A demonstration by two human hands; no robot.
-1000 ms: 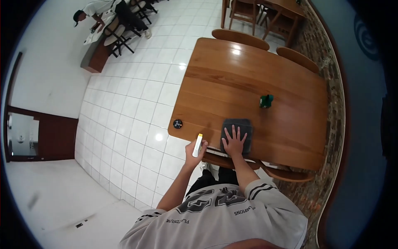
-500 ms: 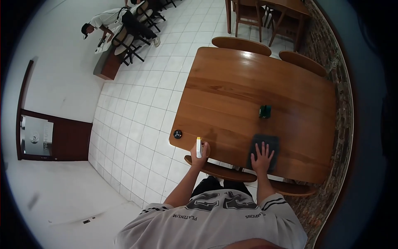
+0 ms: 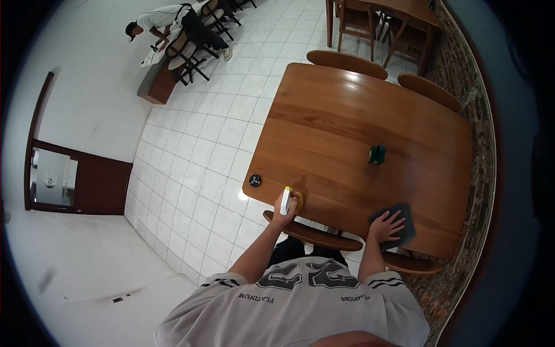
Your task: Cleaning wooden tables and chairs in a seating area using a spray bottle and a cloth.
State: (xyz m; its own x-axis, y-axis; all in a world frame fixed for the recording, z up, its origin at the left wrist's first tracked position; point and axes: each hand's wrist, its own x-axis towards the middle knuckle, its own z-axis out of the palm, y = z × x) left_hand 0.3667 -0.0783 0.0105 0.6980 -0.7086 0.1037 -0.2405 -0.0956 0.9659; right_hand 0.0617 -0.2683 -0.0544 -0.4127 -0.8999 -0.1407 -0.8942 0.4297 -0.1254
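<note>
My left hand [image 3: 287, 209] grips a white and yellow spray bottle [image 3: 287, 199] standing at the near left corner of the wooden table [image 3: 347, 127]. My right hand [image 3: 386, 225] lies flat, fingers spread, on a dark grey cloth [image 3: 399, 221] near the table's front edge, to the right. A small round black object [image 3: 255, 180] lies on the table left of the bottle. A small green object [image 3: 377, 154] stands further in, past the cloth.
Wooden chairs [image 3: 315, 236] sit tucked under the near edge and along the far side [image 3: 346, 61]. White tiled floor [image 3: 208, 150] lies to the left. A brick wall [image 3: 480, 115] runs on the right. Another person [image 3: 167, 20] bends over chairs far back left.
My right hand has slid the cloth to the right along the front edge of the table. My left hand stays on the spray bottle.
</note>
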